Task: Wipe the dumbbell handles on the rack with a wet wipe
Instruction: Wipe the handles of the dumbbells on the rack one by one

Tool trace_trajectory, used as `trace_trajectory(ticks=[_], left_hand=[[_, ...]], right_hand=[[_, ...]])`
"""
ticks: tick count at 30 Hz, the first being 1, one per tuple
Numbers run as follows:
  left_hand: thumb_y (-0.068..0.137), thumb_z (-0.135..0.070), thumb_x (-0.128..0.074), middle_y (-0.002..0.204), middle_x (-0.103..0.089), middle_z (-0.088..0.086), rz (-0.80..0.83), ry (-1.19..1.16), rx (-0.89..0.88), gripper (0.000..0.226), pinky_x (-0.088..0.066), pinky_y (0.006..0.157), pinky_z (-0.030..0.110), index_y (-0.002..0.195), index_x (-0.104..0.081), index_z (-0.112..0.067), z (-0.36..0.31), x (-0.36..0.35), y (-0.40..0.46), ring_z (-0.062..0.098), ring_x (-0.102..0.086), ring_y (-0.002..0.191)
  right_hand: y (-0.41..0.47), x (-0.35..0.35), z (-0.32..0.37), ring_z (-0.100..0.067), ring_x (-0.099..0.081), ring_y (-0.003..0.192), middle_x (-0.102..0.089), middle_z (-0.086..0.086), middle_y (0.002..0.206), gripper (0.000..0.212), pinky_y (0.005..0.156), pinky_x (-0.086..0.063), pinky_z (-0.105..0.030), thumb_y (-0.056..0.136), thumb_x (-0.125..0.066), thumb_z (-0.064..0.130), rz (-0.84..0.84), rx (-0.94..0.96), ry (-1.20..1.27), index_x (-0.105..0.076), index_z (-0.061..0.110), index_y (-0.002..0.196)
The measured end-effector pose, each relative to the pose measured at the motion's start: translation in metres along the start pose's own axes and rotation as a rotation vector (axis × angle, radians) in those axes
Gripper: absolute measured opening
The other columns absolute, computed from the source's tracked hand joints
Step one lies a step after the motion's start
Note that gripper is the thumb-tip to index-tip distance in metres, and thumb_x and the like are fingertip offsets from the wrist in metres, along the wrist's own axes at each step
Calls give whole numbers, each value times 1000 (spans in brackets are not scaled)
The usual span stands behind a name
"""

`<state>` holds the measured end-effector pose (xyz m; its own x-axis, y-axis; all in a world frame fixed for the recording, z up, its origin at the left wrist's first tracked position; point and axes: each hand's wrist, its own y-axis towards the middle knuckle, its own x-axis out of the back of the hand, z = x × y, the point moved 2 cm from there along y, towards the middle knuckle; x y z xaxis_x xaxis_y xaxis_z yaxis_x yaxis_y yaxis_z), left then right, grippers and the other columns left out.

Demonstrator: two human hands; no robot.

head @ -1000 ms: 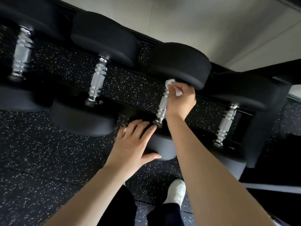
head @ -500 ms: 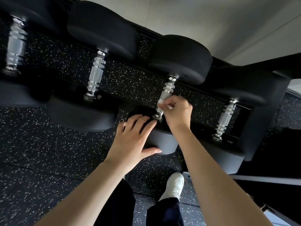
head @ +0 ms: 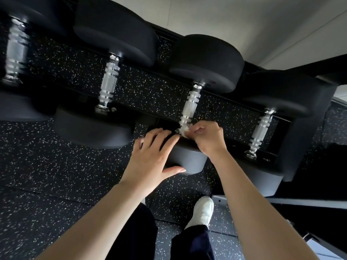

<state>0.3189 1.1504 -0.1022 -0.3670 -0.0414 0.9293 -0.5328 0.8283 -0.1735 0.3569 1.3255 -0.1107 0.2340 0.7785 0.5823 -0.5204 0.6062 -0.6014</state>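
Observation:
Several black dumbbells with knurled chrome handles lie side by side on a black rack [head: 289,151]. My right hand [head: 206,137] grips a crumpled white wet wipe [head: 185,130] at the near end of the third dumbbell's handle [head: 190,106], where it meets the near weight head. My left hand [head: 152,156] rests flat with spread fingers on that near weight head [head: 187,160]. Most of the handle above the wipe is bare. Neighbouring handles show to the left [head: 109,81] and right [head: 261,130].
Black speckled rubber flooring [head: 47,175] lies below the rack. My white shoe [head: 203,211] and dark trouser legs stand close to the rack. A pale wall [head: 244,21] runs behind the rack. Another handle [head: 16,49] is at far left.
My right hand slid the wipe down the third handle from its far end to its near end. My left hand stayed on the near weight head.

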Motion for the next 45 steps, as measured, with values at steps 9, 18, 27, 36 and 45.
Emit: trace_trajectory(ticks=[9, 18, 27, 36, 45], left_hand=[[79, -71, -38, 132, -53, 4, -6, 11, -6, 76, -42, 89, 43, 133, -50, -18, 0, -2, -1, 27, -45, 126], [79, -70, -39, 131, -54, 4, -3, -10, -10, 76, -44, 88, 44, 132, -52, -18, 1, -1, 0, 27, -46, 125], [80, -72, -40, 130, -55, 5, -28, -14, -29, 77, -44, 87, 45, 131, -54, -17, 1, -1, 0, 27, -48, 124], [80, -70, -41, 130, -55, 5, -66, -14, -41, 76, -44, 87, 46, 132, -54, -15, 2, -2, -1, 27, -48, 124], [79, -69, -43, 131, -54, 5, -101, -22, -34, 75, -46, 86, 47, 133, -46, -17, 0, -3, -1, 27, -47, 125]], right_hand=[[14, -5, 0, -21, -69, 74, -71, -9, 81, 13, 76, -58, -39, 74, -77, 9, -130, -272, 518, -68, 16, 69], [31, 1, 16, -18, -67, 81, -67, 3, 74, 14, 84, -56, -40, 77, -74, 11, -326, -199, 699, -65, 18, 69], [58, -1, 28, -12, -58, 70, -62, -2, 74, 13, 81, -50, -31, 86, -64, 5, -210, -90, 1016, -56, 13, 79], [76, 6, 6, -13, -62, 78, -57, -9, 84, 19, 82, -53, -27, 91, -53, -1, 190, -32, 1179, -48, 11, 77], [75, 10, -8, -10, -63, 79, -66, 0, 64, 27, 92, -48, -33, 89, -48, -11, 330, 30, 1103, -46, 8, 70]])
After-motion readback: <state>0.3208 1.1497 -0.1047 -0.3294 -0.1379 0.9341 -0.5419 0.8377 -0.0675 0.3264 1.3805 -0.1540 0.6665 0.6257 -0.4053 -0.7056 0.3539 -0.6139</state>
